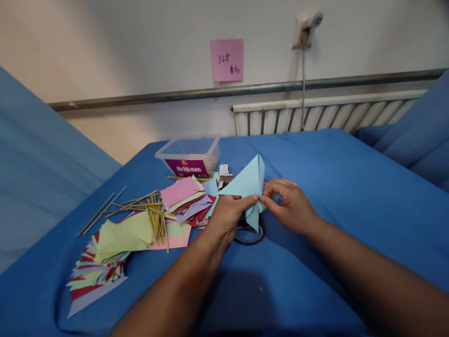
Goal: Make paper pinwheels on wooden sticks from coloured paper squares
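Both of my hands pinch a folded light blue paper piece (247,185) above the blue cloth. My left hand (228,217) grips its lower left part with thumb and fingers. On the right side, my right hand (289,203) pinches the same paper at its middle fold. The paper rises to a point and a lower flap hangs down over a dark tape ring (249,235) lying on the cloth. To the left lies a loose pile of coloured paper pieces (185,201).
A clear plastic box with a purple label (191,157) stands behind the papers. Several thin wooden sticks (140,208) lie scattered at the left, beside a fan of folded coloured papers (101,262). A small white carton (224,172) sits near the box. Radiator (326,117) and wall behind.
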`<state>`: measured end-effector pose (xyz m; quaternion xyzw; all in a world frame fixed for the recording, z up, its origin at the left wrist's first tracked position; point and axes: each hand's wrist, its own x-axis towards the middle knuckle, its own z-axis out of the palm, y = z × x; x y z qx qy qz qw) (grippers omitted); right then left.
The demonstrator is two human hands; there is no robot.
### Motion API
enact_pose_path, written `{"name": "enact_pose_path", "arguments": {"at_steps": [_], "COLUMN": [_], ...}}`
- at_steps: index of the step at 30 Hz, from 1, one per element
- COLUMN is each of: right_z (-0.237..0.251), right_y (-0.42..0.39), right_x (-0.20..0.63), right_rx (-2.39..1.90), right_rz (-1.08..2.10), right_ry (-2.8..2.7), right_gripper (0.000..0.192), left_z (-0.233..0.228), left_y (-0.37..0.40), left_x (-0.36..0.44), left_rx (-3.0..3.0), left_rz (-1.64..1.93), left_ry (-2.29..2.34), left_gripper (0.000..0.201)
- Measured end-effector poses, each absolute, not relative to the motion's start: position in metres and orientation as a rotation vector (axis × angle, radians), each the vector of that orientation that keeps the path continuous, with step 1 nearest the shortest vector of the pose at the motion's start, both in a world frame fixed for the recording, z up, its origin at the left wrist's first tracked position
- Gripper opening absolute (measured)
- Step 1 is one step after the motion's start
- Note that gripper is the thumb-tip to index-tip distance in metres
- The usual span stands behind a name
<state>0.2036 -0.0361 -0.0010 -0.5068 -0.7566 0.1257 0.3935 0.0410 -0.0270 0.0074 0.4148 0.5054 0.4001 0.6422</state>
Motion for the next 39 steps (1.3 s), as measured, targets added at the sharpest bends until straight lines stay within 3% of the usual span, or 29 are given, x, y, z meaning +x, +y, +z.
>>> {"name": "enact_pose_path", "arguments": {"at_steps": [5, 10, 17, 21, 28, 39], "right_z": [-0.001, -0.001, 0.001, 0.001, -0.002, -0.007], "right_y": [-0.038, -0.033, -0.028, -0.035, -0.038, -0.034], "right_x": [0.201, 0.205, 0.209, 0.205, 0.201, 0.198], "right_rx": [-1.294, -1.226, -1.054, -0.982, -0.990, -0.914], "right_rz": [0.416, 0.595, 1.287, 1.512, 1.569, 1.535], "right_ry": [-1.787, -1.368, -1.144, -1.136, -1.126, -0.976], "right_gripper": [0.008, 0.045, 0.050, 0.051, 0.043, 0.039], "left_z": [0.010, 0.020, 0.028, 0.031, 0.031, 0.029], "left_y": [-0.023, -0.019, -0.022, -0.023, -0.024, -0.020], "left_x": [0.037, 0.030, 0.027, 0.027, 0.026, 0.026], "left_rx": [0.926, 0.930, 1.101, 1.305, 1.497, 1.276], "left_rz": [0.904, 0.880, 0.744, 0.671, 0.604, 0.739], "left_ry": [1.149, 1.099, 1.130, 1.284, 1.243, 1.152], "left_gripper": [0.028, 0.023, 0.021, 0.025, 0.031, 0.031]}}
